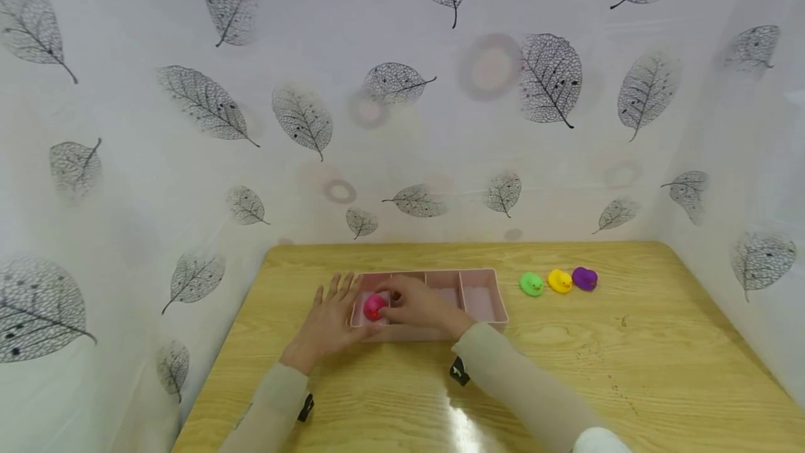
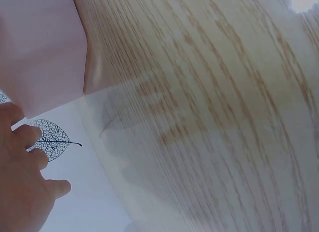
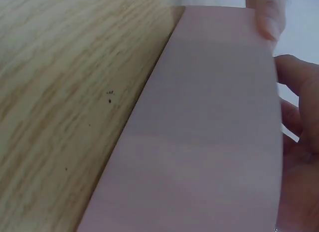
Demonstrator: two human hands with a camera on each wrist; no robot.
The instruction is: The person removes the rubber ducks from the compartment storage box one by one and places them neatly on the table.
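A pink rubber duck (image 1: 374, 307) sits in the leftmost compartment of a long pink divided box (image 1: 484, 299). My right hand (image 1: 418, 305) reaches in over the box from the right, its thumb and index finger curved around the duck. The duck is hidden in the right wrist view, where the fingers show past the wall of the box (image 3: 209, 117). At the box's left end rests my left hand (image 1: 328, 324), fingers spread and thumb along the front corner. In the left wrist view, its fingers (image 2: 31, 134) extend beside the box's end.
To the right of the box, a green duck (image 1: 531, 284), a yellow duck (image 1: 560, 281) and a purple duck (image 1: 585, 278) stand in a row on the wooden table (image 1: 566, 369). A white leaf-patterned curtain (image 1: 428, 145) hangs behind and at both sides.
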